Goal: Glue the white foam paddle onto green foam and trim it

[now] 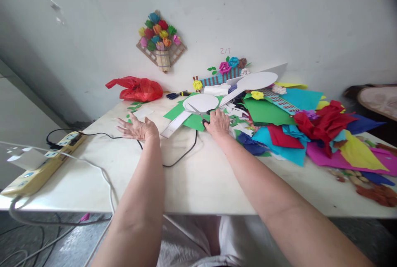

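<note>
My right hand (218, 123) is closed around the black-handled scissors (198, 111), whose blades are spread and point to the left. Beneath the blades lies a white spoon-shaped cutout (201, 102), with its straight handle running toward me. It rests on green paper (173, 111). My left hand (138, 128) is raised over the left part of the table, fingers spread and holding nothing. Just beyond it are a small pale sheet (144, 112) and a few green paper leaves (135, 104).
A red plastic bag (141, 90) sits by the wall. Coloured papers (273, 109) and white scraps crowd the right side, with another white cutout (259, 80) on top. A yellow power strip (46, 165) lies left; a black cable (182, 157) crosses the table (198, 188).
</note>
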`<control>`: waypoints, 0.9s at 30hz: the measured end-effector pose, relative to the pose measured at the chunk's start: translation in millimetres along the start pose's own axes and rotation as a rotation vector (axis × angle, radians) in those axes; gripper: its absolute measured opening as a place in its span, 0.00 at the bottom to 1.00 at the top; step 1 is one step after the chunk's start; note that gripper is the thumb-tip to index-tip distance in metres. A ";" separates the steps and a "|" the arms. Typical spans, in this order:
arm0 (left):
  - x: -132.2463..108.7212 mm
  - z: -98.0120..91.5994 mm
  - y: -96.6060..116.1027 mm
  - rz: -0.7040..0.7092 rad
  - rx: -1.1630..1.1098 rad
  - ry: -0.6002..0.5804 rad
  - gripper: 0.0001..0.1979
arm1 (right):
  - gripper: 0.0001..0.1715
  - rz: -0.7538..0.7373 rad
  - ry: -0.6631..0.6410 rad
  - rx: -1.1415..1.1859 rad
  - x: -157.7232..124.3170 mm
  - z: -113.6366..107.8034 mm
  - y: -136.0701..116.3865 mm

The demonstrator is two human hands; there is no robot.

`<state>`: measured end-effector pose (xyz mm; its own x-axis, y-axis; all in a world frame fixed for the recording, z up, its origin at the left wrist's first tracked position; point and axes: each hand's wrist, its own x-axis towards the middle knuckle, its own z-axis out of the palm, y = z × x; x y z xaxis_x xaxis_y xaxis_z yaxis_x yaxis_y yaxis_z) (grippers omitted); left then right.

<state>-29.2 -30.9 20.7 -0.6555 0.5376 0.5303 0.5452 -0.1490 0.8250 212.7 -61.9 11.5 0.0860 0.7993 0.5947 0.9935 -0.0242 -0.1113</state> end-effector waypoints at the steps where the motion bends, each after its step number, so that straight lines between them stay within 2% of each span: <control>1: -1.2 2.4 0.2 -0.018 0.065 0.092 0.09 | 0.19 -0.002 0.004 -0.001 0.0 0.3 0.0; 3: -4.3 9.5 4.9 0.052 0.089 0.113 0.02 | 0.19 -0.009 0.016 -0.003 0.0 0.7 -0.2; 6: -13.2 21.7 19.8 0.151 -0.023 -0.061 0.08 | 0.19 -0.025 0.041 -0.006 -0.1 1.0 -0.4; 8: -22.6 28.8 30.8 0.080 -0.115 -0.186 0.13 | 0.19 -0.035 0.059 -0.007 -0.2 0.8 -0.5; 11: -38.6 36.0 43.4 -0.137 -0.401 -0.396 0.22 | 0.20 -0.045 0.079 -0.003 -0.6 0.3 -0.7; 14: -50.3 39.2 50.6 -0.295 -0.612 -0.532 0.24 | 0.21 -0.049 0.072 0.006 -1.1 -0.5 -1.5; 21: -59.0 39.5 57.3 -0.366 -0.749 -0.722 0.17 | 0.21 -0.073 0.076 0.017 -2.7 -3.5 -4.3; 27: -61.5 42.6 51.8 -0.427 -0.879 -0.814 0.13 | 0.20 -0.092 0.081 0.010 -2.9 -4.5 -5.0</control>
<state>61.6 -36.3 22.4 -0.0135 0.9842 0.1763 -0.3621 -0.1692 0.9166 207.8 -66.8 13.9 0.0004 0.7467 0.6651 0.9967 0.0535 -0.0607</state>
